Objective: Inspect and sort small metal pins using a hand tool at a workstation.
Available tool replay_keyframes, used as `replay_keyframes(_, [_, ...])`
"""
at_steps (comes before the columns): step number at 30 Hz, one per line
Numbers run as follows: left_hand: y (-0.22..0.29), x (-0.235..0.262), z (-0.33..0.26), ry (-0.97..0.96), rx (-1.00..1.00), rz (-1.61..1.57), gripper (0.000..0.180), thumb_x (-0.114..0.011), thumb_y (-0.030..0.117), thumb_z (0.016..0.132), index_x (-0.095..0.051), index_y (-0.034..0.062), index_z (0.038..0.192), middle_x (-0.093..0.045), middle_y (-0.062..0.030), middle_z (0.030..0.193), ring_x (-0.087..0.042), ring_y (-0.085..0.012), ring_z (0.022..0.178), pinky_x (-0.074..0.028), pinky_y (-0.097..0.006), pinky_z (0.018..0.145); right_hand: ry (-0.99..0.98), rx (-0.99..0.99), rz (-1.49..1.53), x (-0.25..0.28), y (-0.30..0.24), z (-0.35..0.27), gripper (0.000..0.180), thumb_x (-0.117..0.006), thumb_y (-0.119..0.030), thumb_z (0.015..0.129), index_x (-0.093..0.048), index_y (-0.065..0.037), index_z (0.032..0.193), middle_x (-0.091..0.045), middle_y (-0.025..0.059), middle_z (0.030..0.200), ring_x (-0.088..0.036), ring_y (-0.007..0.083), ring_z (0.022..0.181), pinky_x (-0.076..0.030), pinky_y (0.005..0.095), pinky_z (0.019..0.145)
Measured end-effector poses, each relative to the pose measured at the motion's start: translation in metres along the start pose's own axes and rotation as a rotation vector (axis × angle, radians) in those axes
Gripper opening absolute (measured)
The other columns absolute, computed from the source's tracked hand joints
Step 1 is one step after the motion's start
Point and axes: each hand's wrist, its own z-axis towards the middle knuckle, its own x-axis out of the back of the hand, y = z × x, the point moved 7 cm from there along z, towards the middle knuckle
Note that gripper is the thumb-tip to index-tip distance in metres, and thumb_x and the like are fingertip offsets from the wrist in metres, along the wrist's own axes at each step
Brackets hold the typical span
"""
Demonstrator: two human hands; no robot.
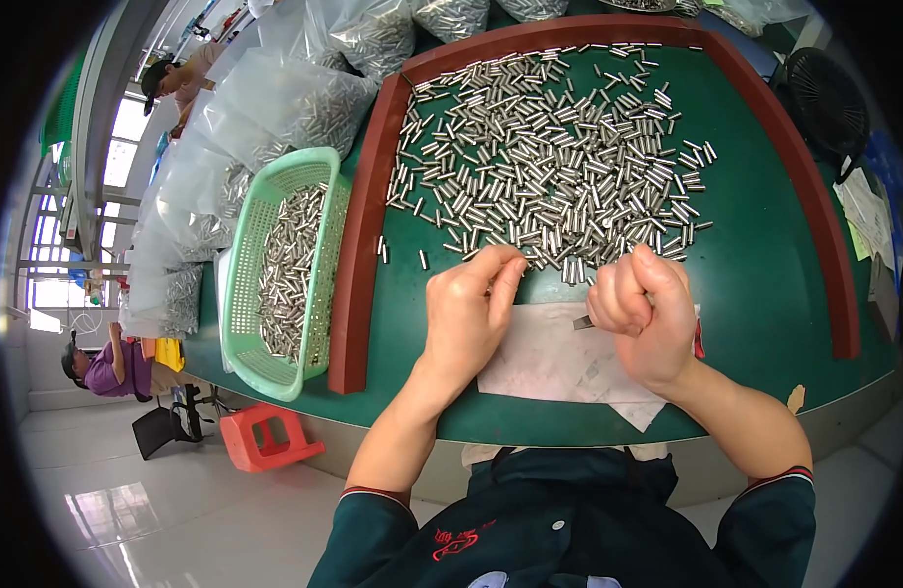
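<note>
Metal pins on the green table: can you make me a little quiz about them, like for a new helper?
1. True or false: the green plastic basket left of the red frame has metal pins in it.
2. Which hand is closed in a fist around a small metal tool: A) left hand B) right hand?
3. What lies under both hands on the green table?

Key:
1. True.
2. B; its grip is shut on the tool.
3. A white paper sheet, below the heap of metal pins.
</note>
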Motion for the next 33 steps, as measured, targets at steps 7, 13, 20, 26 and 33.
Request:
replay_keyframes(7, [0.008,-0.012,0.000,-0.056,-0.108,0.231,0.010,-0.059,0.009,0.075,-0.050,0.0046,0.077,-0.054,-0.0116,0.054,-0.054,-0.0290,0.050,-0.040,-0.038,0.044,0.018,-0.002,0.001,0.002,0.000,0.001,0.044,-0.033,-0.021,0.088,-0.026,-0.009,0.047,-0.027,-0.0011,0.042,-0.022,0.0084,0.041,-0.020,0.0235,0.040])
replay_keyframes(13, [0.021,-0.021,-0.016,-0.336,-0.017,-0.086,0.011,-0.061,0.006,0.073,-0.051,0.0019,0.070,-0.052,-0.0107,0.051,-0.053,-0.0242,0.044,-0.039,-0.032,0.042,0.019,0.072,-0.009,0.000,-0.008,0.000,0.045,-0.027,-0.022,0.090,-0.025,-0.011,0.047,-0.026,-0.0009,0.041,-0.016,0.0085,0.038,-0.017,0.0247,0.038])
replay_keyframes(20, [0.018,-0.027,-0.018,-0.381,0.016,-0.047,0.007,-0.062,0.001,0.072,-0.056,-0.0019,0.072,-0.050,-0.0063,0.050,-0.043,-0.0101,0.042,-0.035,-0.023,0.042,0.029,0.073,-0.034,0.002,-0.006,0.002,0.045,-0.027,-0.023,0.090,-0.025,-0.011,0.046,-0.026,-0.0009,0.041,-0.017,0.0089,0.038,-0.018,0.0247,0.039])
replay_keyframes(26, [0.018,-0.027,-0.019,-0.357,-0.011,-0.051,0.012,-0.062,0.006,0.072,-0.052,0.0021,0.068,-0.051,-0.0110,0.049,-0.051,-0.0249,0.043,-0.038,-0.032,0.041,0.014,0.058,-0.018,0.000,-0.003,0.002,0.045,-0.027,-0.024,0.090,-0.025,-0.011,0.047,-0.026,-0.0011,0.042,-0.017,0.0089,0.039,-0.017,0.0248,0.039])
replay_keyframes(33, [0.018,-0.027,-0.019,-0.355,-0.032,-0.031,0.011,-0.063,0.006,0.071,-0.052,0.0026,0.068,-0.050,-0.0110,0.049,-0.051,-0.0253,0.043,-0.038,-0.033,0.041,0.020,0.056,-0.031,-0.001,-0.002,0.003,0.045,-0.027,-0.024,0.090,-0.025,-0.011,0.047,-0.026,-0.0012,0.042,-0.017,0.0086,0.039,-0.017,0.0247,0.039])
